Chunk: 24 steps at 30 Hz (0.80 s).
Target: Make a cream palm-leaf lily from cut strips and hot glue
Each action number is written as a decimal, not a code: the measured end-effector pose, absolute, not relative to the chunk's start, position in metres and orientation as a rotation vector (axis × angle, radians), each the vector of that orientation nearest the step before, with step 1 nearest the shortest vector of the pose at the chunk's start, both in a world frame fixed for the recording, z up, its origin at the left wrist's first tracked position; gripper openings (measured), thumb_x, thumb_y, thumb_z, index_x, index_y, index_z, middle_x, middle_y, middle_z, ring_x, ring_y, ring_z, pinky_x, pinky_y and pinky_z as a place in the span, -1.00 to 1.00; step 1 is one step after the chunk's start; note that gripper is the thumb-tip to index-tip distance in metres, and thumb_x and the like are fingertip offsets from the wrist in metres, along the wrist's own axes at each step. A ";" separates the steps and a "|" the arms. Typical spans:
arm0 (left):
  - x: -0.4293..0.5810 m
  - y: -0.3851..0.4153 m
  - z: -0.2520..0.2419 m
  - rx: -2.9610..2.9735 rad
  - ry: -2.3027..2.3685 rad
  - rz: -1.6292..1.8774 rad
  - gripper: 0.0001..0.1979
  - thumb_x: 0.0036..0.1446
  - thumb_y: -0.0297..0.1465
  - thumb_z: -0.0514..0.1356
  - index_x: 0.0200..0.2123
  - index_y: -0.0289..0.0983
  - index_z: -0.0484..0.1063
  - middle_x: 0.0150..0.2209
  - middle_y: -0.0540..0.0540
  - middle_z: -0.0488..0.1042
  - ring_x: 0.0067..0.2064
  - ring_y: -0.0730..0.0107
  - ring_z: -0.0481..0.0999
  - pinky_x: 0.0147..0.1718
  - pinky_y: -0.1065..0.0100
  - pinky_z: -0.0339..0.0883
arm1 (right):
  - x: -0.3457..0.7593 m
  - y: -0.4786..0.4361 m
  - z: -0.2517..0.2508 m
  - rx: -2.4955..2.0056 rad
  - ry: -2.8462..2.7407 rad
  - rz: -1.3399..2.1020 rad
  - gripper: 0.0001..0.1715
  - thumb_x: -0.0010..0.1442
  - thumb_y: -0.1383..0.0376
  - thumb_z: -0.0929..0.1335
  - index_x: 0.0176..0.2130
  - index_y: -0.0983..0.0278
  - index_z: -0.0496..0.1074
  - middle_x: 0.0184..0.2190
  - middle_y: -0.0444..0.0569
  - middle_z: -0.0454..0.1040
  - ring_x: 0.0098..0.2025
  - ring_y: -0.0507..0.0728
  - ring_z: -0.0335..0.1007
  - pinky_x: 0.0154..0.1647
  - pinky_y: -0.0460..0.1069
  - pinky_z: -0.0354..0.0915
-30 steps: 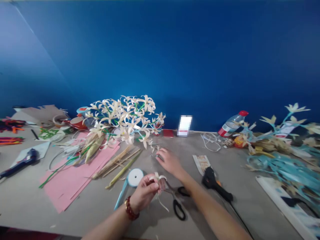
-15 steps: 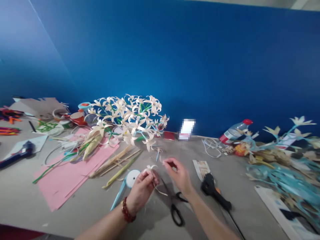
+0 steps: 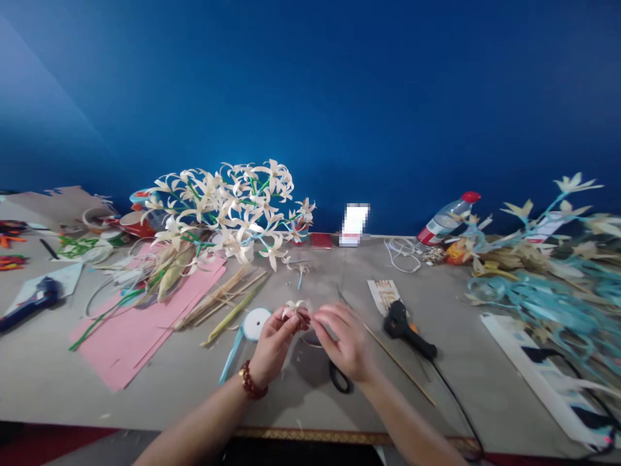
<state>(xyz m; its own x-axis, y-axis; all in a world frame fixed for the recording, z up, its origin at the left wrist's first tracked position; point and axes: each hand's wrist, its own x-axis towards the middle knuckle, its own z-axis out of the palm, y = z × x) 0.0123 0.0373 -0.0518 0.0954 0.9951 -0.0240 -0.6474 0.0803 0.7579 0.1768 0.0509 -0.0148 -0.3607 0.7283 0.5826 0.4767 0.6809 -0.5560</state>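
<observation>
My left hand (image 3: pixel 274 336), with a beaded bracelet at the wrist, pinches a small white artificial flower (image 3: pixel 295 307) between thumb and fingers. Close beside the bloom, my right hand (image 3: pixel 344 340) brings its fingertips together; whatever is between them is too small or blurred to name. A thin pale strand (image 3: pixel 310 341) curves below the hands. Black-handled scissors (image 3: pixel 341 378) lie under my right hand, which hides most of them. A roll of light blue tape (image 3: pixel 256 323) rests left of my left hand. Beyond the fingers lies a single loose flower with a blue stem (image 3: pixel 300 275).
A large bunch of white flowers (image 3: pixel 233 200) stands at the back left, behind pink sheets (image 3: pixel 130 343) and dry husk strips (image 3: pixel 228 304). To the right are a black glue gun (image 3: pixel 407 330), a thin stick (image 3: pixel 398 366), a bottle (image 3: pixel 449 220) and a power strip (image 3: pixel 533 375).
My right hand has moved in to the flower, closing the gap between the hands. The left hand still holds the flower. The view has shifted, showing the table's front edge.
</observation>
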 end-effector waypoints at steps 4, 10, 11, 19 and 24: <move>0.012 0.036 -0.054 0.812 0.780 1.356 -0.84 0.11 -0.33 0.32 -0.37 -0.30 0.48 -0.32 -0.08 0.53 -0.27 0.36 0.44 -0.15 0.32 0.31 | 0.175 0.051 -0.022 -1.013 -1.807 0.678 -0.89 0.26 0.34 0.33 -0.34 0.21 0.41 -0.34 -0.05 0.47 -0.29 0.12 0.44 -0.24 0.00 0.38; 0.012 0.036 -0.056 0.834 0.805 1.329 -0.83 0.11 -0.30 0.31 -0.36 -0.31 0.48 -0.34 -0.07 0.53 -0.27 0.35 0.43 -0.15 0.33 0.29 | 0.174 0.053 -0.034 -1.069 -1.578 1.000 -0.88 0.17 0.29 0.40 -0.26 0.22 0.38 -0.41 -0.14 0.44 -0.43 0.05 0.41 -0.36 -0.07 0.38; 0.012 0.036 -0.054 0.827 0.786 1.320 -0.83 0.11 -0.31 0.31 -0.37 -0.31 0.48 -0.35 -0.07 0.52 -0.27 0.36 0.43 -0.16 0.33 0.28 | 0.174 0.053 -0.033 -1.057 -1.581 1.021 -0.89 0.18 0.28 0.40 -0.25 0.22 0.39 -0.41 -0.13 0.44 -0.42 0.05 0.41 -0.35 -0.07 0.38; 0.012 0.037 -0.045 0.614 0.615 1.179 -0.78 0.02 -0.33 0.38 -0.44 -0.32 0.42 -0.38 -0.06 0.48 -0.32 0.39 0.42 -0.22 0.36 0.25 | 0.180 0.053 -0.020 -0.912 -1.623 0.918 -0.89 0.22 0.27 0.37 -0.37 0.22 0.47 -0.37 -0.05 0.42 -0.27 0.13 0.41 -0.22 0.00 0.37; 0.012 0.037 -0.046 0.541 0.561 1.104 -0.80 0.01 -0.37 0.38 -0.45 -0.32 0.43 -0.45 -0.05 0.47 -0.35 0.40 0.44 -0.23 0.38 0.25 | 0.176 0.055 -0.017 -0.948 -1.658 0.789 -0.93 0.20 0.31 0.38 -0.32 0.20 0.51 -0.28 -0.03 0.42 -0.20 0.15 0.41 -0.11 0.06 0.34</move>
<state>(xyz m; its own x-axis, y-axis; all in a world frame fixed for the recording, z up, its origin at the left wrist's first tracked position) 0.0119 0.0365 -0.0462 0.3428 0.9275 -0.1491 -0.6671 0.3521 0.6564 0.1762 0.0548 -0.0172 -0.1654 0.8789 0.4474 0.2072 0.4745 -0.8555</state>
